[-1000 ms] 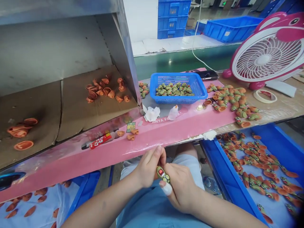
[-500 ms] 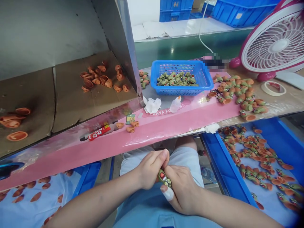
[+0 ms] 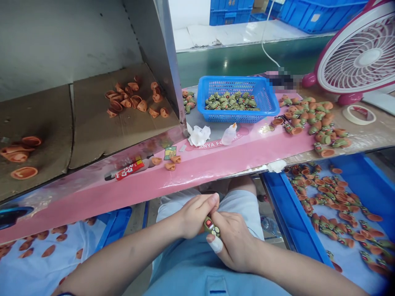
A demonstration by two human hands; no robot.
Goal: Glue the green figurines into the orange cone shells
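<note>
Seated at a long pink-sheeted workbench (image 3: 234,159), beside a blue rectangular plastic tray (image 3: 375,179), facing a blue perforated plastic basket (image 3: 237,118). Pressing left hand (image 3: 196,212) and right hand (image 3: 237,242) together near the bench. Gripping between both a small green painted figure (image 3: 211,225) with a red patch, exposed beside the white-wrapped right thumb (image 3: 217,245).

A pink-and-white fan (image 3: 368,57) stands on a table (image 3: 216,162). Behind the fan and leftward sits a blue crate (image 3: 324,15); left of the fan runs a green surface (image 3: 243,57) (a spot of light (image 3: 225,63) shines on it), a white panel (image 3: 191,12) beyond. Farthest left of the fan stands a grey booth (image 3: 77,33).
</note>
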